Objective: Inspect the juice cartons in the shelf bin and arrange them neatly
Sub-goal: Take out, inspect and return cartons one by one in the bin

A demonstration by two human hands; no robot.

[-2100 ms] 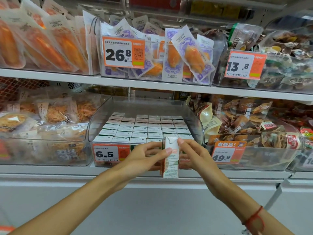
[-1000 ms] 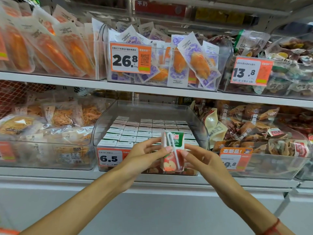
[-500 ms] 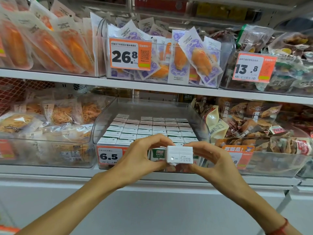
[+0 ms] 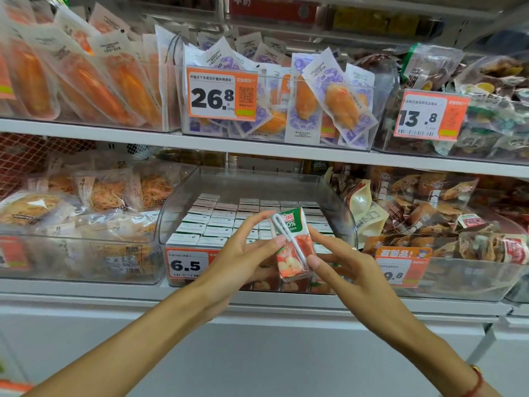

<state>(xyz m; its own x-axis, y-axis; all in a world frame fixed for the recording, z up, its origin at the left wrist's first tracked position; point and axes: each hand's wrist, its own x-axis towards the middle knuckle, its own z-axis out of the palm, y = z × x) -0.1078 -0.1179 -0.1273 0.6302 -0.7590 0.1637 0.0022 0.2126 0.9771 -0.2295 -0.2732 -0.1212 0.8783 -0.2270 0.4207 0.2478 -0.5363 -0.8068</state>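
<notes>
Left hand (image 4: pixel 243 253) and right hand (image 4: pixel 340 262) both pinch one juice carton (image 4: pixel 292 245) by fingertips, tilted, straw facing camera, just near of the clear bin (image 4: pixel 183 202) of packed cartons (image 4: pixel 217 222).

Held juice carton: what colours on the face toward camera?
Green top, red apple print below, white straw across the juice carton; head view.

Both arms reach forward, hands close together
Left hand (image 4: pixel 246 255) fingers extended, fingertips pinching; right hand (image 4: pixel 340 263) palm down, thumb and fingers pinching
</notes>
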